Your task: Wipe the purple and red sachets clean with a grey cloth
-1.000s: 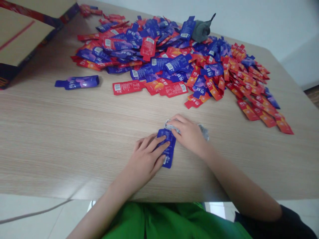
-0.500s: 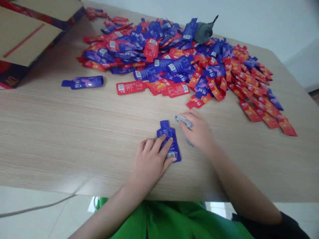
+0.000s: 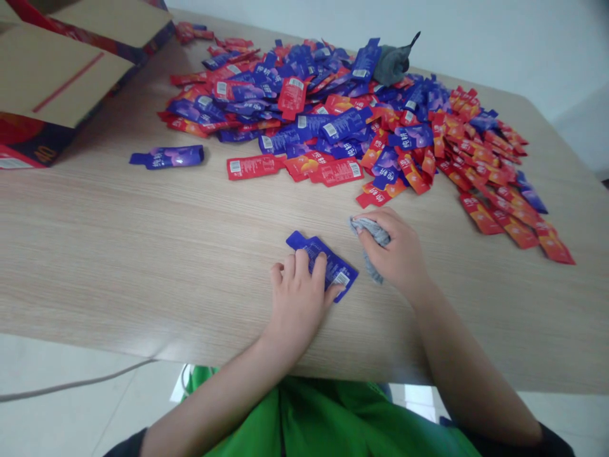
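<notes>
The left hand [image 3: 302, 304] is pressing a blue pouch [image 3: 328, 263] flat at the bench's centre, covering part of its print. At three o'clock, the right hand [image 3: 397, 251] is pinching a grey cloth [image 3: 373, 236], its fingers half hiding it.

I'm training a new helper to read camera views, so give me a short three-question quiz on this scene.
1. True or false: the left hand has its fingers on a blue pouch.
2. Multiple choice: where is the light grey cloth?
a) Under the left hand
b) In the right hand
c) On top of the pouch pile
3. Fill in left or right: seen from the person's side, the cardboard box stands near the ____ end of the pouch pile.

Key: 1 true; 2 b; 3 left.
</notes>
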Action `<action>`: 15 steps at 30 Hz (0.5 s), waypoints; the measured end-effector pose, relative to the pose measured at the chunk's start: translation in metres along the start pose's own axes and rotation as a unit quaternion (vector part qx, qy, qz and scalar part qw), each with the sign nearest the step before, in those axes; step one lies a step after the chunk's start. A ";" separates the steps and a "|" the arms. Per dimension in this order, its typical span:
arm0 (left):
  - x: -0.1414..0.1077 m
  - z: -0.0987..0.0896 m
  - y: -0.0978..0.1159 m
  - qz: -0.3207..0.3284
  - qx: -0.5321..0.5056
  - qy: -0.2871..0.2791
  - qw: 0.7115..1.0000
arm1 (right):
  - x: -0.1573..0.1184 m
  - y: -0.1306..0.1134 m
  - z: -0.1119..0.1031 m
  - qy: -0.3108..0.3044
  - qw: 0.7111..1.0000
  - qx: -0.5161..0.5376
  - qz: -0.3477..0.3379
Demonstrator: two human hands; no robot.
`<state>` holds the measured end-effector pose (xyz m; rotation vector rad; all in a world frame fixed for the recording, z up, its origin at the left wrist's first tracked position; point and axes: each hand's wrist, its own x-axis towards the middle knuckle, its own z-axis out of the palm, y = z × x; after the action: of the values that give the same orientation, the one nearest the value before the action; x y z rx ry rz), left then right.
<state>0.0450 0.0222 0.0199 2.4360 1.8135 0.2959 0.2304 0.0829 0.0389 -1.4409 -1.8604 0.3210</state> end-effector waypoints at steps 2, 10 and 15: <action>0.002 -0.005 -0.011 0.039 -0.020 0.005 0.999 | 0.000 0.002 -0.002 0.007 1.000 -0.006 0.006; 0.001 0.001 -0.065 0.105 -0.008 0.006 0.994 | 0.002 0.004 -0.008 0.016 0.999 -0.011 0.030; -0.015 0.008 -0.053 0.062 0.012 0.036 0.997 | 0.002 0.007 -0.012 0.032 0.996 -0.016 0.083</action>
<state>-0.0069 0.0236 0.0006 2.5912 1.7046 0.3789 0.2432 0.0846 0.0438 -1.6123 -1.7066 0.3226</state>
